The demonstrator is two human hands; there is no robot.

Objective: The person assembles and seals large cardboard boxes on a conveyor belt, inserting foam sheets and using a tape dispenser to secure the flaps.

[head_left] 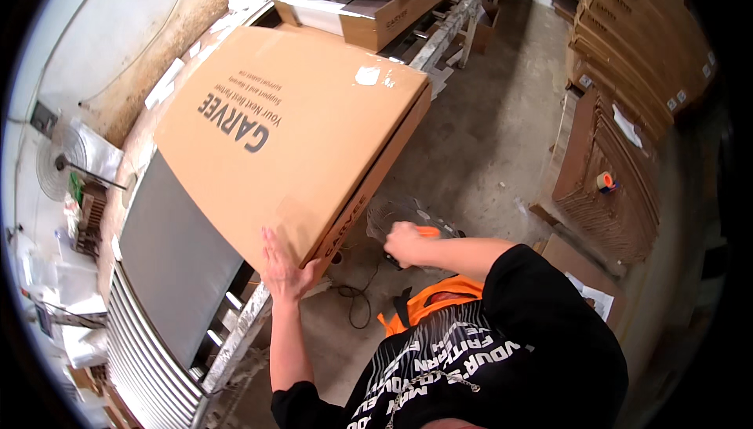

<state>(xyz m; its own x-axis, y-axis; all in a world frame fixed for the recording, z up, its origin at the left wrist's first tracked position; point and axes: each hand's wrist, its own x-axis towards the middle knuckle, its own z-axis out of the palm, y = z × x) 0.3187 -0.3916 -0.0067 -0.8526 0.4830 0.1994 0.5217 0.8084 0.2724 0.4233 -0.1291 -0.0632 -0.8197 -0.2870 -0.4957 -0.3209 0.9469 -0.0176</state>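
A large flat brown cardboard box [314,123] with dark print lies on the conveyor. My left hand [284,268] rests with fingers spread on its near corner, where a shiny patch like clear tape shows. To the right of that corner, apart from the box, my right hand [402,245] is closed around an orange-handled tool [427,231] that looks like a tape dispenser. My fingers hide much of the tool. Clear plastic [390,213] shows just beyond this hand; whether it belongs to the tool I cannot tell.
A dark grey belt [176,249] and metal rollers [145,343] continue at the near left. Another carton [384,25] sits farther along the conveyor. Stacked flat cartons [639,45] and brown sheets [604,170] stand right, with a tape roll [605,182] on the sheets. A cable [357,303] lies on the floor.
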